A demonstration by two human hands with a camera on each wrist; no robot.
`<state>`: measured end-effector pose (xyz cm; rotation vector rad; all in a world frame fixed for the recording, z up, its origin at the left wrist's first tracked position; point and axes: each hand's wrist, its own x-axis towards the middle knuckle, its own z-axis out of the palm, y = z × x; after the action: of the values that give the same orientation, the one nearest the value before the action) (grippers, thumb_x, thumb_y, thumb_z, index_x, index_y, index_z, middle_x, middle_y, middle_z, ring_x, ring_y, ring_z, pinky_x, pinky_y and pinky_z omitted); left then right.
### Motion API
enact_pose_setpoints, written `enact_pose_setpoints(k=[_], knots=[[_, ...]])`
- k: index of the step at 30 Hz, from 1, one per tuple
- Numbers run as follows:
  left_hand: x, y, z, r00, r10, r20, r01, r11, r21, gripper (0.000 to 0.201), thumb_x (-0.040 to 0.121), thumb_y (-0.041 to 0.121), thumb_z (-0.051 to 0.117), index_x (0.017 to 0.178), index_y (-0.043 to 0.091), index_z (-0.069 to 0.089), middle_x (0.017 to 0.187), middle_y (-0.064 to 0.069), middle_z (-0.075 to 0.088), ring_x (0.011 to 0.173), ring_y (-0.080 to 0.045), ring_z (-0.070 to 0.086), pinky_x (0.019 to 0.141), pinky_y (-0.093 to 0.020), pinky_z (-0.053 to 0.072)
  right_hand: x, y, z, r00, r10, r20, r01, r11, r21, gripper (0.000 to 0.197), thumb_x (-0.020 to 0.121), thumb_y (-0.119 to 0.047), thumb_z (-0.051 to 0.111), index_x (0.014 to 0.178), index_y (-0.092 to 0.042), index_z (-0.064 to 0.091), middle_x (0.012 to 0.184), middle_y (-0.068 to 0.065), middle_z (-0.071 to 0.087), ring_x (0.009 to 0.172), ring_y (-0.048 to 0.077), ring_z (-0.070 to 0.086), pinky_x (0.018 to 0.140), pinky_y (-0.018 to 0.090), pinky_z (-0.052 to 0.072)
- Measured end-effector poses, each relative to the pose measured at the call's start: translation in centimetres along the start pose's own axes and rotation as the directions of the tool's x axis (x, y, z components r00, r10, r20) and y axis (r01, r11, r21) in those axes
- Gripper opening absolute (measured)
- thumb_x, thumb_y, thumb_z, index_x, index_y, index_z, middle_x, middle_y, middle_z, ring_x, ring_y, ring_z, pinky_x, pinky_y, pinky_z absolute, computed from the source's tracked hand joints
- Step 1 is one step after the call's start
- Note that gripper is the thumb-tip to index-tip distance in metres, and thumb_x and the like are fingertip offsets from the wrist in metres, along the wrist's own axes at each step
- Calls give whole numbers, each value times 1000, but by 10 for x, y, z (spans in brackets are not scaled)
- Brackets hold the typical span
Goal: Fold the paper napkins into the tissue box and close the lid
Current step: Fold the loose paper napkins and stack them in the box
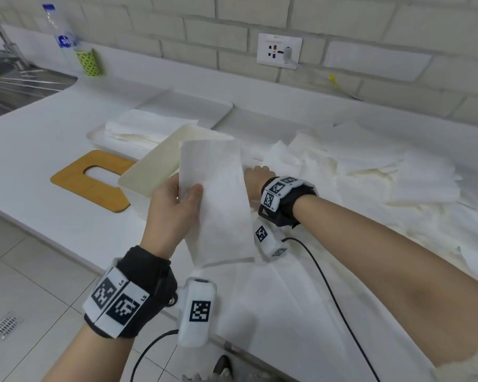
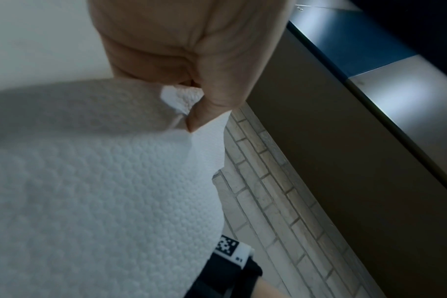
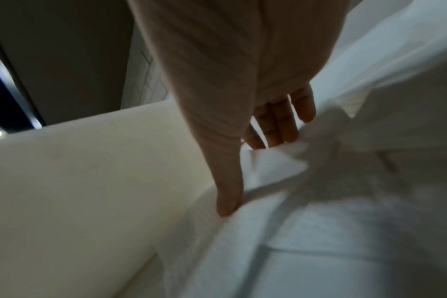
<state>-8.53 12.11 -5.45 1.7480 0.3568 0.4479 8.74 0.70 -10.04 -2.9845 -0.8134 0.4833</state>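
The loose napkins (image 1: pixel 370 172) sprawl to the right of both hands, the white tissue box (image 1: pixel 149 166) just left of them. The left hand (image 1: pixel 174 210) is raised, thumb pinching a folded napkin (image 1: pixel 215 199) upright. The right hand (image 3: pixel 255 113) reaches forward — fingers extended, relaxed, onto the pile beside the box; its fingertips are blurred.

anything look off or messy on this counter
Yes. Loose paper napkins lie strewn and rumpled over the right of the counter, not stacked. The wooden lid lies flat beside the open tissue box. The left hand pinches a folded napkin; the right hand reaches into the pile.
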Motion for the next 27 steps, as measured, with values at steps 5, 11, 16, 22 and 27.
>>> enact_pose_setpoints(k=[5, 11, 16, 22, 27], knots=[[1, 1, 0, 1000, -3, -1, 3, 1000, 3, 16, 93, 7, 52, 87, 19, 61, 85, 0, 65, 80, -15, 60, 70, -31, 48, 5, 7, -5, 999, 26, 44, -31, 992, 119, 31, 81, -37, 64, 97, -15, 50, 101, 5, 56, 95, 26, 52, 77, 31, 38], [2, 1, 4, 1000, -13, -14, 12, 999, -43, 44, 89, 8, 60, 124, 28, 44, 109, 0, 64, 95, -20, 63, 73, -31, 50, -18, 25, -22, 995, -7, -95, 53, 869, 491, 36, 78, -19, 70, 62, -20, 38, 66, -6, 41, 66, 15, 44, 51, 23, 28], [3, 5, 9, 986, 137, 95, -131, 989, -66, 75, 86, -1, 59, 130, 53, 30, 141, 3, 46, 99, -15, 64, 74, -32, 55, -63, 53, -57, 968, 54, -247, 159, 629, 761, 27, 74, -6, 74, 96, -9, 59, 88, -1, 62, 82, 15, 58, 74, 25, 48], [10, 7, 36, 986, 46, 162, -64, 993, 104, 35, 92, 2, 49, 100, 32, 65, 108, 9, 65, 91, -9, 57, 84, -23, 45, -115, 80, -93, 935, 128, -330, 288, 265, 920, 42, 75, 3, 70, 114, -2, 59, 110, 9, 67, 99, 21, 66, 85, 30, 53], [8, 28, 58, 943, -13, 333, 43, 995, -85, 28, 96, 45, 46, 100, 33, 71, 116, -9, 61, 112, -24, 58, 96, -42, 42, -137, 76, -92, 959, 15, -283, 279, 120, 953, 34, 77, 7, 65, 107, -8, 61, 102, 2, 68, 89, 12, 68, 77, 24, 54]])
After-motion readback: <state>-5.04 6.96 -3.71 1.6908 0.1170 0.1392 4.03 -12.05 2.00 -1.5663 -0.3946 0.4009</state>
